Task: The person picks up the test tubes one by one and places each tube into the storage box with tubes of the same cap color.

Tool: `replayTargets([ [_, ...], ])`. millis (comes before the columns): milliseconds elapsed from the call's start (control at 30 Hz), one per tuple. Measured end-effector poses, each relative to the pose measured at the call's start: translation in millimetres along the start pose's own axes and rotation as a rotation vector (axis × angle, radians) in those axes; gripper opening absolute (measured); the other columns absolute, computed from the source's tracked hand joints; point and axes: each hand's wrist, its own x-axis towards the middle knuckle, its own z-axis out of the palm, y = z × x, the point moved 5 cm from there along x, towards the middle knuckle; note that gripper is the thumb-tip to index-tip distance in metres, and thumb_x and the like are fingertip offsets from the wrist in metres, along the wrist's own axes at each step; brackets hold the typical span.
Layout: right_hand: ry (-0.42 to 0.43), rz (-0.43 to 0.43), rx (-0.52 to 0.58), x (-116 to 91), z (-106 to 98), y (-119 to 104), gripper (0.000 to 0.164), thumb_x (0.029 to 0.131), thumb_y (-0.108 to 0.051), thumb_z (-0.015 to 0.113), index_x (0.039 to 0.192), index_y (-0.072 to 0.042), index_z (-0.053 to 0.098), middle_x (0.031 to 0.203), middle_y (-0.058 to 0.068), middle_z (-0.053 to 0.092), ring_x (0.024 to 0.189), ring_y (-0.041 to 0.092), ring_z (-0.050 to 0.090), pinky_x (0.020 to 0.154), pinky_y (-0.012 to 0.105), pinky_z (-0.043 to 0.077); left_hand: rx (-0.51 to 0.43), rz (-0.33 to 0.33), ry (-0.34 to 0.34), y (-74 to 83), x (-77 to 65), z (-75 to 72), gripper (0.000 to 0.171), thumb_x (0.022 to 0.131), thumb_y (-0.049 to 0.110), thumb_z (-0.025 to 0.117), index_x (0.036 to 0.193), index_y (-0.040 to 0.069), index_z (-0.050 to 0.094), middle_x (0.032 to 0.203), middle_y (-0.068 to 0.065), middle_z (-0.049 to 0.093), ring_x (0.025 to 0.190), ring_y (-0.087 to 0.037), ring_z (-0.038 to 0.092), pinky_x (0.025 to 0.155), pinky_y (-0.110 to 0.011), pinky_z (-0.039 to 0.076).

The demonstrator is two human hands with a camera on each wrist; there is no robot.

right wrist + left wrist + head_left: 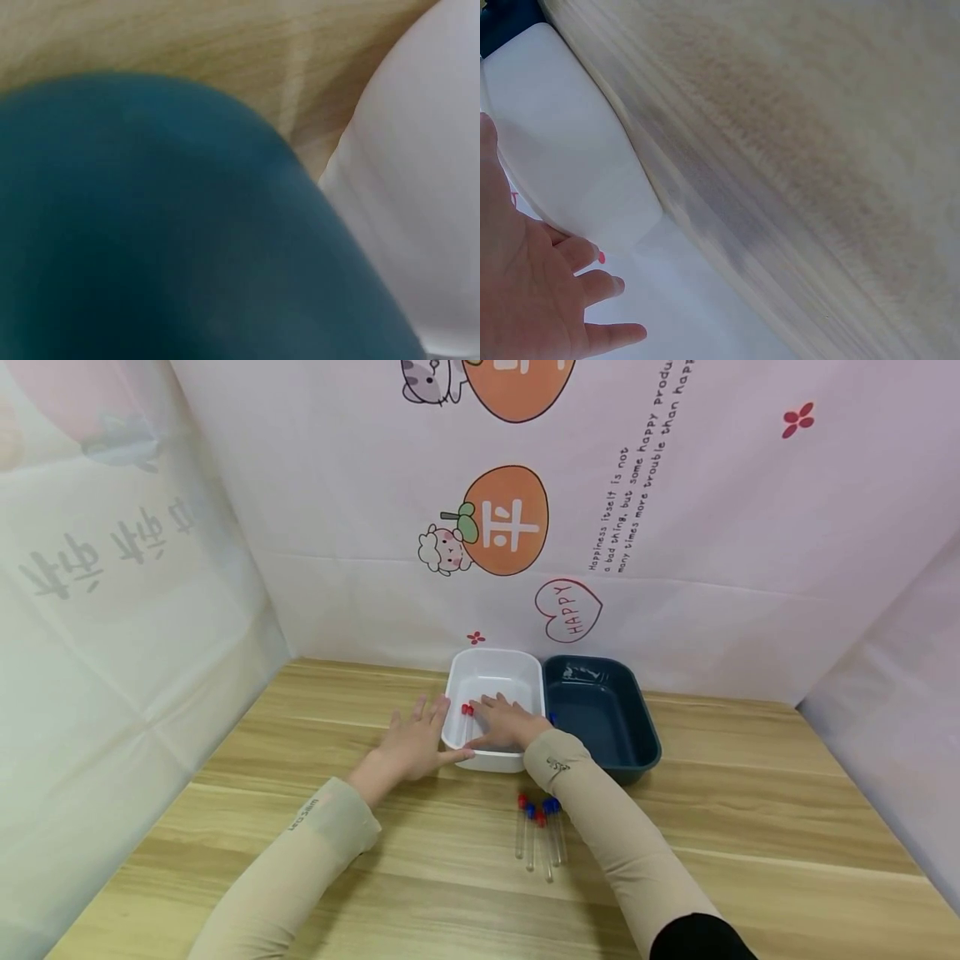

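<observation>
My left hand [411,745] is at the left side of a white plastic bin [483,762], fingers spread along its side and thumb reaching over the front rim. In the left wrist view the bin's wall [566,135] stands beside that hand's palm. My right hand [506,724] reaches down into the white bin with fingers extended and its palm side hidden. Just left of its fingers, clear tubes with red caps [467,710] lie in the bin. Several more clear tubes [538,847] with red and blue caps lie on the table, left of the right forearm.
A dark blue bin [647,752] stands against the white bin's right side, with a bit of blue [553,719] showing at its left edge. The wood-grain table [750,793] meets a printed white cloth [360,610] behind, with more cloth at both sides.
</observation>
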Motion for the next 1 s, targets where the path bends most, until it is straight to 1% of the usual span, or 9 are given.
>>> replayTargets([
  [267, 0.015, -0.011, 0.026, -2, -5, 2, 0.095, 0.090, -0.061, 0.070, 0.164, -0.020, 0.027, 0.169, 0.010, 0.021, 0.156, 0.033, 0.010, 0.124, 0.052, 0.011, 0.001, -0.001, -0.002, -0.6, 0.3, 0.5, 0.106, 0.095, 0.073, 0.050, 0.163, 0.000, 0.015, 0.169, -0.014, 0.016, 0.154, -0.041, 0.011, 0.116, -0.071, 0.016],
  [433, 0.020, -0.010, 0.045, -4, -9, 4, 0.093, 0.091, -0.060, 0.070, 0.164, -0.021, 0.027, 0.170, 0.009, 0.020, 0.157, 0.033, 0.009, 0.123, 0.056, 0.012, -0.001, -0.002, -0.006, -0.9, 0.6, -0.5, 0.106, 0.095, 0.074, 0.050, 0.163, 0.000, 0.015, 0.170, -0.014, 0.015, 0.155, -0.041, 0.011, 0.116, -0.070, 0.016],
  [567, 0.022, -0.046, 0.042, -7, -12, 3, 0.091, 0.094, -0.057, 0.067, 0.165, -0.019, 0.025, 0.170, 0.010, 0.017, 0.156, 0.034, 0.008, 0.123, 0.057, 0.012, 0.004, 0.001, -0.008, -0.6, 0.7, -1.1, 0.106, 0.095, 0.074, 0.050, 0.163, 0.000, 0.014, 0.170, -0.015, 0.015, 0.155, -0.041, 0.010, 0.116, -0.070, 0.016],
  [700, 0.044, -0.086, 0.041, -9, -19, 1, 0.089, 0.097, -0.053, 0.067, 0.165, -0.016, 0.024, 0.170, 0.012, 0.017, 0.156, 0.036, 0.009, 0.123, 0.055, 0.013, 0.013, 0.001, -0.008, 0.0, 0.9, -2.6, 0.106, 0.095, 0.074, 0.050, 0.163, 0.000, 0.015, 0.169, -0.014, 0.016, 0.155, -0.040, 0.011, 0.116, -0.070, 0.017],
  [800, 0.059, -0.098, 0.071, -13, -24, -1, 0.088, 0.097, -0.051, 0.068, 0.165, -0.014, 0.025, 0.170, 0.013, 0.018, 0.156, 0.036, 0.009, 0.122, 0.057, 0.014, 0.018, 0.001, -0.012, 0.3, 1.1, -2.9, 0.107, 0.094, 0.074, 0.050, 0.163, 0.001, 0.015, 0.169, -0.014, 0.016, 0.155, -0.040, 0.011, 0.116, -0.071, 0.017],
  [1000, 0.058, -0.124, 0.128, -26, -33, -4, 0.088, 0.097, -0.049, 0.068, 0.165, -0.015, 0.023, 0.170, 0.012, 0.016, 0.156, 0.036, 0.004, 0.121, 0.059, 0.015, 0.012, -0.001, -0.022, -0.2, 1.2, -1.4, 0.106, 0.095, 0.074, 0.049, 0.163, 0.001, 0.014, 0.170, -0.014, 0.015, 0.155, -0.041, 0.011, 0.116, -0.071, 0.015],
])
